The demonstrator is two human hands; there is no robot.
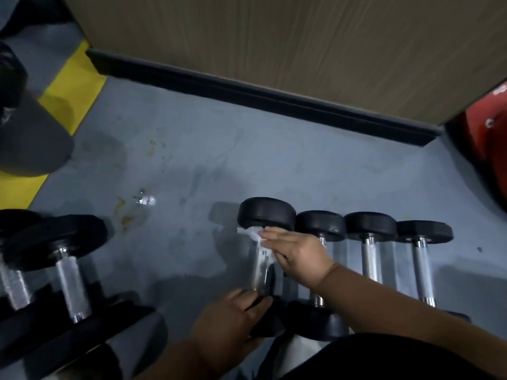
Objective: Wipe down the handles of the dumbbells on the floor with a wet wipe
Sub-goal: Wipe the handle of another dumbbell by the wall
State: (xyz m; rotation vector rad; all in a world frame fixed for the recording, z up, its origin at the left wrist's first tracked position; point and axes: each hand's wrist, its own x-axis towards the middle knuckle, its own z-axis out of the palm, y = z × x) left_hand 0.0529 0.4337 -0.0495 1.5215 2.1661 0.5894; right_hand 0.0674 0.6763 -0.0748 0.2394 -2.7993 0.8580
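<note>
Nearest to us, at about six o'clock, our left hand (230, 322) grips the near black end of the dumbbell (264, 259) being cleaned, fingers curled over its edge. Just beyond, toward twelve o'clock, our right hand (296, 253) reaches in from four o'clock and pinches the wet wipe (253, 235) against the top of that dumbbell's metal handle (260, 272) — the white wipe is bunched right under the far black end. Whether the wipe goes all the way around the handle, we cannot tell.

This dumbbell lies on the grey floor (192, 160), first in a row; at three o'clock from it three more dumbbells (370, 242) lie side by side, handles pointing toward us. At nine o'clock, well apart, two larger dumbbells (65, 270) lie with ridged handles.

Farther out the floor shows stains and a small shiny wet spot (146, 200). At ten o'clock runs a yellow strip (68, 100). Beyond, a dark baseboard (260, 97) edges a wood-grain wall (274, 37) — and a red object (491, 138) sits at two o'clock.
</note>
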